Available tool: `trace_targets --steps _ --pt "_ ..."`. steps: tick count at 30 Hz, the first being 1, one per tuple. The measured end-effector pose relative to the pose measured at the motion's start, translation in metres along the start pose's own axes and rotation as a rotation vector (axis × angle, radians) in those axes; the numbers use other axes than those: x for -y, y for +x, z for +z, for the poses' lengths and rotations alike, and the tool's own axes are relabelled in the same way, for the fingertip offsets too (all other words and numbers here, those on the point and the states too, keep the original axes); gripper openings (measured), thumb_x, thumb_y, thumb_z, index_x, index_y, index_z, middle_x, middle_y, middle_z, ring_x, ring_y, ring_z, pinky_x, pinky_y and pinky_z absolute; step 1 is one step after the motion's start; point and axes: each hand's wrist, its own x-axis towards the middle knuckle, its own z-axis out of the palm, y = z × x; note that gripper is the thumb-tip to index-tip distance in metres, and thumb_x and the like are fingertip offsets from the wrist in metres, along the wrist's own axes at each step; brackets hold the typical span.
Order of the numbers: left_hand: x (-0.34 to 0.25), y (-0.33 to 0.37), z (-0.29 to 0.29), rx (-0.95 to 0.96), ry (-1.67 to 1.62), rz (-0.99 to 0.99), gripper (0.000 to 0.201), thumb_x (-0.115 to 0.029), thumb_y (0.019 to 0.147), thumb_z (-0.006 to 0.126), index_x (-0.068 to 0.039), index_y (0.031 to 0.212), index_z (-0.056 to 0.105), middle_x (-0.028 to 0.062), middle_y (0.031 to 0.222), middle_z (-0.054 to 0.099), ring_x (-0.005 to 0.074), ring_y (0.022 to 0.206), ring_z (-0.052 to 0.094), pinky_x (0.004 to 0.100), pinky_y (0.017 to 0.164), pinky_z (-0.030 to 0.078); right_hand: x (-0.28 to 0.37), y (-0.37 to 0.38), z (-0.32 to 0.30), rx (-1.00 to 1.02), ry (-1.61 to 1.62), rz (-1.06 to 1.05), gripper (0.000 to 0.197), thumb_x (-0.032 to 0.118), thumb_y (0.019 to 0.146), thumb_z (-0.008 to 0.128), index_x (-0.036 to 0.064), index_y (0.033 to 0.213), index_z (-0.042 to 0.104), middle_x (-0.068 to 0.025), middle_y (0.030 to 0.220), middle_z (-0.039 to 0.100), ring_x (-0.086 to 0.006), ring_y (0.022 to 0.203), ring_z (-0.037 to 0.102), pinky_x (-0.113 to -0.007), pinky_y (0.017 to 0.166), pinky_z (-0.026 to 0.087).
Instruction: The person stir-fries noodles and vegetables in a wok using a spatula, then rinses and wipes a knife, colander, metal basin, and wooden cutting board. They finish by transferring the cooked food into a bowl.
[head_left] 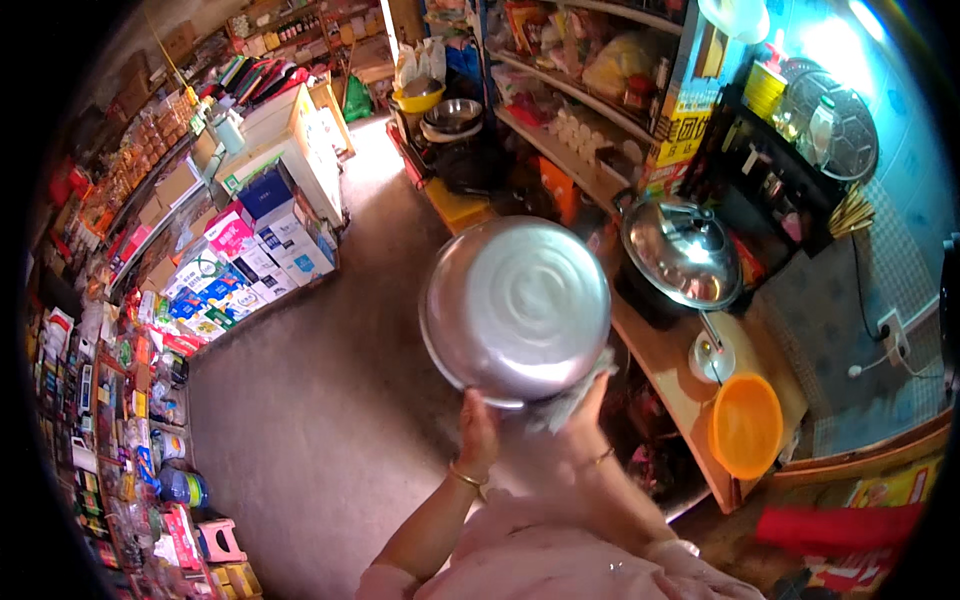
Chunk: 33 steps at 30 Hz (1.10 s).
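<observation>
A large round silver metal basin (515, 300) is held up in front of me, its shiny outer bottom showing. My left hand (478, 436) grips the rim at the near edge, its fingers mostly hidden behind the metal. At the near right side of the basin, my right hand (590, 415) is closed on a pale grey cloth (568, 402), which lies against the rim. Part of the cloth is hidden by the hand. Whatever the basin's inner side holds does not show.
Right of me runs a wooden counter (690, 428) with a lidded wok (682, 255), a small white bowl (711, 358) and an orange plastic basin (745, 427). Loaded shelves (580, 85) stand behind it. Stacked cartons (250, 255) and a pink stool (221, 541) are to the left.
</observation>
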Motion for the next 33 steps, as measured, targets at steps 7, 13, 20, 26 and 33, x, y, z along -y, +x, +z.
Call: trace_targets --steps 7,13,20,26,33 --pt "-0.091 0.006 0.006 0.139 0.083 -0.833 0.099 -0.071 0.079 0.038 -0.010 0.141 -0.009 0.0205 0.141 0.020 0.0333 0.103 0.056 0.0474 0.078 0.051 0.082 0.002 -0.031 0.569 -1.967 -0.944 0.024 0.021 0.069 0.067 0.0044 0.066 0.050 -0.0074 0.061 0.050 -0.0227 0.052 0.050 -0.033 0.051 0.041" --pt "-0.005 -0.011 -0.048 -0.006 -0.199 -1.248 0.022 -0.002 0.079 0.046 0.001 0.100 0.052 0.0148 0.092 0.058 0.0305 0.091 0.061 0.0485 0.078 0.052 0.047 -0.040 -0.058 1.185 -2.151 -0.633 0.030 0.032 0.073 0.065 0.0054 0.074 0.051 -0.0122 0.065 0.051 -0.0307 0.059 0.056 -0.038 0.053 0.046" --pt "0.019 -0.030 -0.035 0.160 0.168 -1.042 0.026 0.001 0.077 0.044 0.013 0.099 0.050 0.0220 0.097 0.058 0.0343 0.086 0.062 0.0468 0.063 0.057 0.042 0.025 -0.085 0.238 -2.100 -0.796 0.043 0.019 0.077 0.059 0.0043 0.116 0.050 -0.0190 0.118 0.050 -0.0325 0.112 0.047 -0.043 0.091 0.037" --pt "-0.017 -0.016 -0.005 0.177 0.098 -0.823 0.018 0.000 0.075 0.050 0.004 0.092 0.054 0.0028 0.074 0.054 0.0140 0.065 0.056 0.0298 0.063 0.055 -0.033 0.007 -0.155 0.944 -1.901 -0.535 0.056 0.015 0.075 0.060 0.0072 0.126 0.040 -0.0156 0.132 0.039 -0.0314 0.128 0.032 -0.049 0.107 0.021" --pt "-0.025 -0.030 0.000 0.134 0.252 -0.849 0.017 0.001 0.071 0.047 -0.001 0.086 0.054 0.0014 0.079 0.052 0.0124 0.075 0.054 0.0272 0.058 0.045 0.076 0.088 -0.079 1.537 -2.310 -1.073 0.021 0.018 0.076 0.054 0.0171 0.097 0.056 -0.0021 0.113 0.051 -0.0240 0.109 0.046 -0.045 0.092 0.035"
